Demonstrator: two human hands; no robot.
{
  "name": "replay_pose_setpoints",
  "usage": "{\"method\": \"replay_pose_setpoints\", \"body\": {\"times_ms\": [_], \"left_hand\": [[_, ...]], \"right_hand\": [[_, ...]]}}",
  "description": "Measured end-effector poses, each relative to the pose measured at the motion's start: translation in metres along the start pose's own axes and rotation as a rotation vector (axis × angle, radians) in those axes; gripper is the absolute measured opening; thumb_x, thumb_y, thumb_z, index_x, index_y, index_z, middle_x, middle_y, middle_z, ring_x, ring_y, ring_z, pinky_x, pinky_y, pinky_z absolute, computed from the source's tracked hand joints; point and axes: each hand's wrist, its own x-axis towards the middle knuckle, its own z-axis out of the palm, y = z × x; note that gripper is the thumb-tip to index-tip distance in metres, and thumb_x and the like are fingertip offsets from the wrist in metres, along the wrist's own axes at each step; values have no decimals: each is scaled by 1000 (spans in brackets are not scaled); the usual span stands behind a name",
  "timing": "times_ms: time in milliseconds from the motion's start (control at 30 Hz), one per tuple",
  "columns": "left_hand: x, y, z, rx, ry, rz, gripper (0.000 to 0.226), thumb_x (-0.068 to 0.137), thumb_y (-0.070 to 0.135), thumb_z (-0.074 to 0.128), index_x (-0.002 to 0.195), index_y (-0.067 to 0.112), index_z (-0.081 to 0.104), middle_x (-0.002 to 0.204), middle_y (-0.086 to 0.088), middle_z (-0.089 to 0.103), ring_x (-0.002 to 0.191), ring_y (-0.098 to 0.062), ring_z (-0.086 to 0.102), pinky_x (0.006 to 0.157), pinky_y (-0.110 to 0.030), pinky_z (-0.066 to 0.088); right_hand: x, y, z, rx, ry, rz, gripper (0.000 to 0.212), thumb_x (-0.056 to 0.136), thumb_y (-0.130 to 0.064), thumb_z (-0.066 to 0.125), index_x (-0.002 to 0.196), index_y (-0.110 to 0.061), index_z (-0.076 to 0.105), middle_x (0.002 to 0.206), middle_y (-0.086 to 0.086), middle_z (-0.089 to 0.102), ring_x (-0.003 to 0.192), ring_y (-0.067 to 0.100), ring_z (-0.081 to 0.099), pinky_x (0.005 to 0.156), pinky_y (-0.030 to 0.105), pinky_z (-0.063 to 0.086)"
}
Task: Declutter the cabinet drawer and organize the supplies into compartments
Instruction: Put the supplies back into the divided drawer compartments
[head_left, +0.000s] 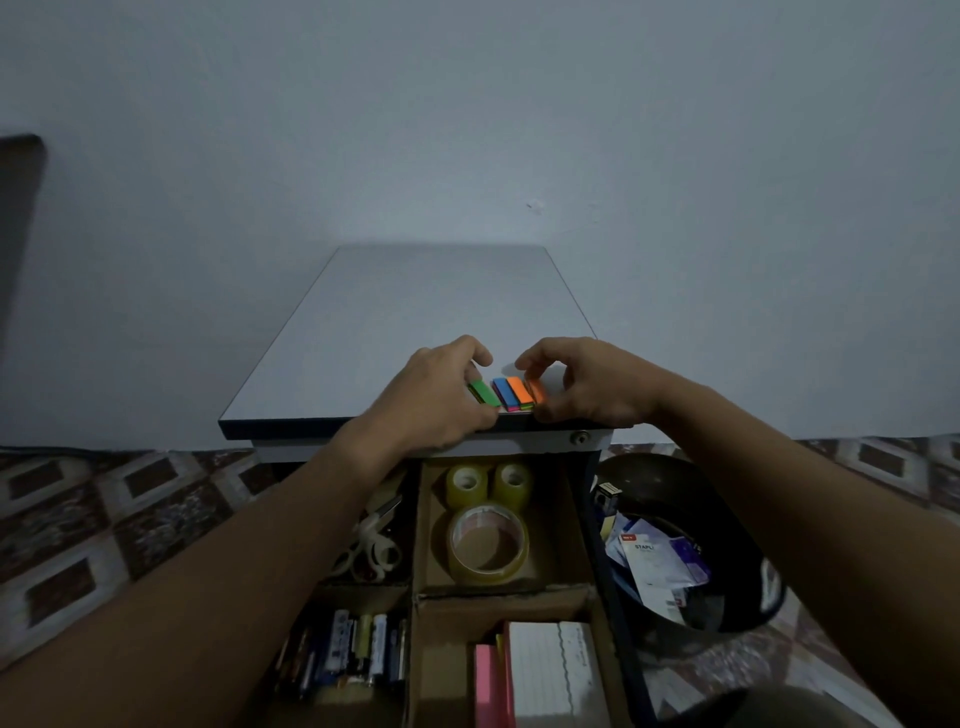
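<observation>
Presently the flags (511, 393) lie at the cabinet top's (415, 312) front edge, the row running left to right. Left hand (441, 395) pinches the green end and right hand (587, 384) the orange end, both equally near.

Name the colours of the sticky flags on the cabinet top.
Sticky flags: green, blue, orange; head view.

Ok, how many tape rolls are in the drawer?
3, in one cardboard compartment: two small yellowish tape rolls side by side at the back, one large clear tape roll in front. More may hide under the left arm.
</observation>
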Motion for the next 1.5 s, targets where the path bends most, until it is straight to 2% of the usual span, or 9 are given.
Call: {"method": "replay_pose_setpoints", "body": {"times_ms": [200, 333, 567, 700, 900, 1100, 1200, 1367, 1500], "left_hand": [[0, -2, -3, -20, -30, -1, 54, 80, 24, 78, 125, 28, 49, 114, 8, 57, 102, -12, 57, 68, -17, 48], [2, -4, -5, -24, -56, 0, 56, 80, 26, 78, 127, 29, 48, 117, 8, 57, 102, -11, 56, 67, -14, 45], [-1, -7, -7, -3, -37, 20, 63, 75, 38, 80, 130, 28, 50, 126, 5, 57, 110, -10, 54, 91, -31, 52], [0, -6, -6, 12, -46, 28, 60, 78, 35, 79, 130, 28, 51, 123, 6, 58, 109, -11, 54, 89, -30, 52], [4, -12, -8, -17, -65, 7, 53, 80, 27, 78, 126, 28, 52, 121, 7, 59, 106, -8, 55, 77, -18, 46], [5, -13, -14, 0, -64, -11, 56, 81, 28, 77, 131, 24, 52, 127, 4, 57, 109, -9, 52, 84, -23, 44], [3, -13, -13, 0, 36, -51, 44, 84, 39, 72, 122, 20, 59, 117, 3, 60, 104, -11, 56, 85, -27, 48], [2, -3, -8, 133, 115, -127, 38, 79, 55, 71, 83, 18, 63, 89, 2, 62, 83, -13, 59, 71, -37, 56], [5, 4, -7, 194, 78, -185, 39, 74, 52, 76, 77, 14, 65, 82, -1, 65, 76, -16, 62, 69, -39, 58]], "right_hand": [[-1, 4, -2, -16, 13, 6, 58, 82, -28, 77, 134, -29, 51, 129, -6, 56, 83, -2, 48, 65, 17, 35], [-2, 4, -2, -5, -5, 21, 60, 82, -28, 77, 136, -28, 50, 128, -8, 55, 85, 0, 48, 67, 18, 36], [-6, 8, -5, 145, 84, 83, 44, 85, -38, 73, 125, -27, 57, 123, -7, 59, 94, 4, 56, 72, 20, 42], [-7, 6, 0, 80, 73, 85, 54, 78, -40, 79, 126, -28, 57, 120, -12, 57, 90, 2, 54, 69, 20, 40], [-5, 4, 4, 32, 113, 60, 45, 83, -34, 75, 123, -25, 59, 117, -7, 59, 80, 0, 51, 64, 17, 37], [-6, 6, 2, 40, 129, 92, 40, 87, -35, 71, 123, -24, 59, 120, -6, 61, 97, 9, 56, 71, 20, 43], [-7, 4, 2, 44, 174, 110, 38, 87, -40, 70, 120, -24, 60, 114, -7, 62, 94, 8, 57, 68, 17, 41], [-8, -4, 6, -38, 216, 149, 40, 86, -42, 72, 117, -20, 61, 102, -4, 61, 93, 13, 60, 65, 19, 42], [-5, -6, 7, -61, 231, 182, 37, 87, -37, 71, 117, -16, 62, 102, -2, 62, 95, 14, 59, 71, 22, 46]]}}
